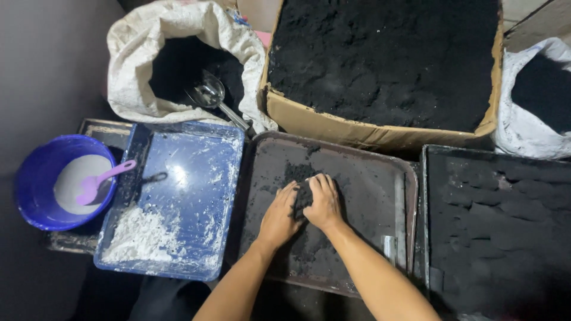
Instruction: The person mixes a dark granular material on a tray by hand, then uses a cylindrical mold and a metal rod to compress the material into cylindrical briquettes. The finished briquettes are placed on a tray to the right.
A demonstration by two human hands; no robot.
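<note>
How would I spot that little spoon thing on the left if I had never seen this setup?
Start at the blue tray dusted with white powder, left of the dark tray where both hands press black material. Just left of it sits a round blue bowl holding white powder. The pink plastic spoon rests in it, the only pink utensil; the other scoop is shiny metal.
</note>
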